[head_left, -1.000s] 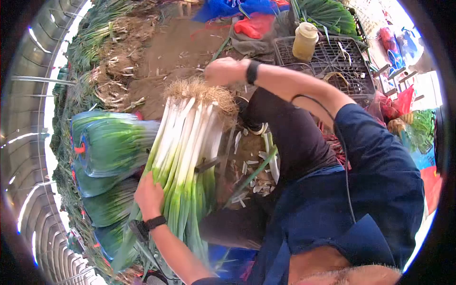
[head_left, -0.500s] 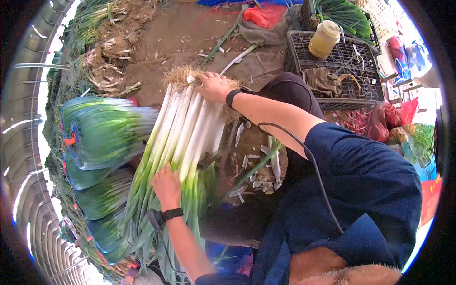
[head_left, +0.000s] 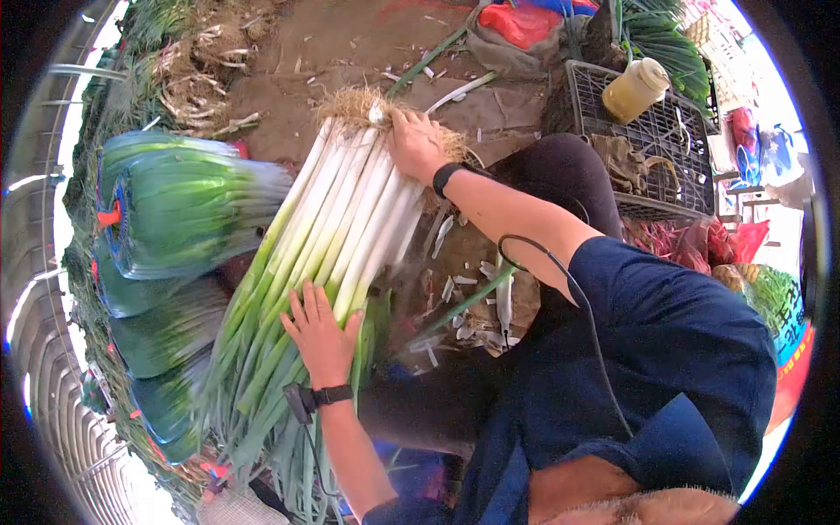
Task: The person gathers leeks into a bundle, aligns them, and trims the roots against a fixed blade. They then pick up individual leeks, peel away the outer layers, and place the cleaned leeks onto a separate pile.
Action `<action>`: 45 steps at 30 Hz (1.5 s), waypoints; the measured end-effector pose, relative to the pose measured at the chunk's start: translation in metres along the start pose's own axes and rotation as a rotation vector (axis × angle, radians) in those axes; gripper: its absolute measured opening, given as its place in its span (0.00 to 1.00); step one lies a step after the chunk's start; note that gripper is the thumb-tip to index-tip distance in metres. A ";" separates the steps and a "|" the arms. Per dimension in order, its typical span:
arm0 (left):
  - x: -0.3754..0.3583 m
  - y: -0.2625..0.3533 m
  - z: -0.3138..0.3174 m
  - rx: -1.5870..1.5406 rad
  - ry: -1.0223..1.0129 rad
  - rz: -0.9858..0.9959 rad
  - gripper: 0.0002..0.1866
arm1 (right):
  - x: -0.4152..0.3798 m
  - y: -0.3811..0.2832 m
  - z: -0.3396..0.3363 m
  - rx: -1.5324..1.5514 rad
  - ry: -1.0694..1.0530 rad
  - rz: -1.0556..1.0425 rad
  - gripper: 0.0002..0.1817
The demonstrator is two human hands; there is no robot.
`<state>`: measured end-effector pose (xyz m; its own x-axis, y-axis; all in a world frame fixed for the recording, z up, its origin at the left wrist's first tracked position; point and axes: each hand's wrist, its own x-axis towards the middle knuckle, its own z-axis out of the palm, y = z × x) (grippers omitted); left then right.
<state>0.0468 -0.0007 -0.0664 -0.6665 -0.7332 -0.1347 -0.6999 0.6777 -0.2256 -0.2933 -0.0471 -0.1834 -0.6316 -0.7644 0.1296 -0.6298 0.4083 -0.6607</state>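
The left hand (head_left: 328, 341) is lying palm down on the leek bundle (head_left: 328, 236), at the transition from white shafts to green leaves, with its fingers spread. The leek bundle is extending diagonally, its roots pointing to the upper right and its leaves hanging toward the lower left. The right hand (head_left: 418, 147) is resting over the white shafts just below the roots (head_left: 357, 105), with its fingers extended and slightly parted; its thumb is not showing clearly. A dark wrist strap is encircling each wrist. Left of the leek bundle, plastic-wrapped bundles (head_left: 179, 214) are lying stacked, the top one bearing an orange tie (head_left: 109, 213). To the right, pale trimmings (head_left: 465, 332) are littering the ground (head_left: 302, 66). Beyond the right knee, a black crate (head_left: 691, 179) is supporting a jar (head_left: 636, 90) of yellowish contents, tilted in view, near its upper edge. A brownish crumpled item (head_left: 618, 162) is lying near the crate's left edge. Farther away, red plastic (head_left: 518, 24) is resting on grey fabric (head_left: 506, 58), and green stalks (head_left: 667, 54) are lying past the crate.
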 end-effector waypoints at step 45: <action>0.074 -0.032 0.016 -0.061 -0.088 -0.287 0.42 | 0.044 -0.033 -0.016 -0.138 -0.044 -0.065 0.35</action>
<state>0.0237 -0.0776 -0.0842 -0.4160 -0.8957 -0.1573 -0.8724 0.4419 -0.2090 -0.3075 -0.0857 -0.1444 -0.5686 -0.8116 0.1343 -0.7271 0.4194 -0.5435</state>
